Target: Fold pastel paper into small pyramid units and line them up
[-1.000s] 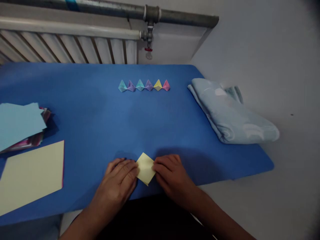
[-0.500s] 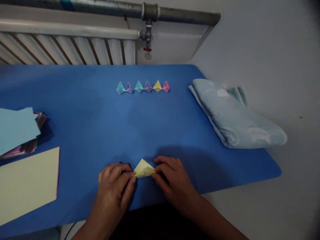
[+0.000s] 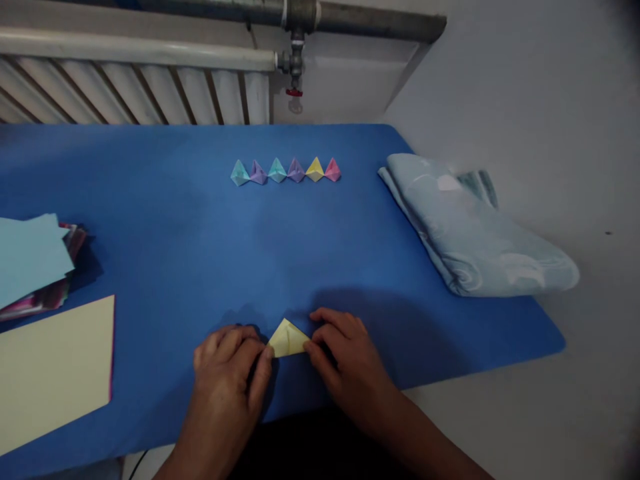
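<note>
A small folded piece of yellow paper [image 3: 288, 339], triangular with its peak pointing away from me, lies between my hands near the front edge of the blue table. My left hand [image 3: 231, 370] pinches its left corner between thumb and fingers. At the right corner, the thumb and fingertips of my right hand [image 3: 350, 367] close on the paper. A crease runs down from the peak. Further back stands a row of several folded paper pieces [image 3: 296, 171] in blue, purple, yellow and pink, placed side by side.
To the left lie a stack of yellow sheets [image 3: 55, 373] with a pink edge and a pile of light blue sheets [image 3: 30, 257] over plastic wrapping. A folded light blue cloth [image 3: 475, 233] rests at the right. Behind the blue table [image 3: 200, 247] is a radiator [image 3: 135, 50].
The lower part of the yellow paper, raised and curled before, now lies flatter and shows a crease. Both hands stay at its corners. The view has shifted slightly.
</note>
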A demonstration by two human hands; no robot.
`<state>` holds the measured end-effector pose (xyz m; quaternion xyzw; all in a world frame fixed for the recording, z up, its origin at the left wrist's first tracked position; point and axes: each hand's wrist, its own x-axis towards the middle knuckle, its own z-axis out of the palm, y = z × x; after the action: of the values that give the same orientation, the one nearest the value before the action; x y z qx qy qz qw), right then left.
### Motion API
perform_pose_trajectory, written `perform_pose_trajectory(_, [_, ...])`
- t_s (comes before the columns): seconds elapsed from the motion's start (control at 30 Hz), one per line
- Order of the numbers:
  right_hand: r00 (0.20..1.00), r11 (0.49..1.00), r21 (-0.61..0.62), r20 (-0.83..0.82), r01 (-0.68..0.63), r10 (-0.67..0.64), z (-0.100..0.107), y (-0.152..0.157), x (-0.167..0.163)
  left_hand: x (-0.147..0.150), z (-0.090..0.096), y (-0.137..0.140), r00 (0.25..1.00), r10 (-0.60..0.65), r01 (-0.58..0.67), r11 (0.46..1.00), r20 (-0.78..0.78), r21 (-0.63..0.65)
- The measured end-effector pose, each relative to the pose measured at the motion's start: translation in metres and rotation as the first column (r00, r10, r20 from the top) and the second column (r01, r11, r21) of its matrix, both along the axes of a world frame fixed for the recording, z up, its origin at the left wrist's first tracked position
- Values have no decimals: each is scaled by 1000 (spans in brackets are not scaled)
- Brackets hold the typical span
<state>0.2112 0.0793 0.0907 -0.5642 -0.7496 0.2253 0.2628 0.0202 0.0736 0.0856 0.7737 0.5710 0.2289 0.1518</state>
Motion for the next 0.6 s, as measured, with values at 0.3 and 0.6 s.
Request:
perform_pose_trajectory(0.3, [999,1000,-17,27,24,-23,1,-2,-3,2,-4,3,996,43,-38,997,-84,64])
perform_pose_trajectory(0.6, [998,998,-10,14,57,-57,-1,-2,-3,-1,-10,3,995,47,-38,995,-92,96])
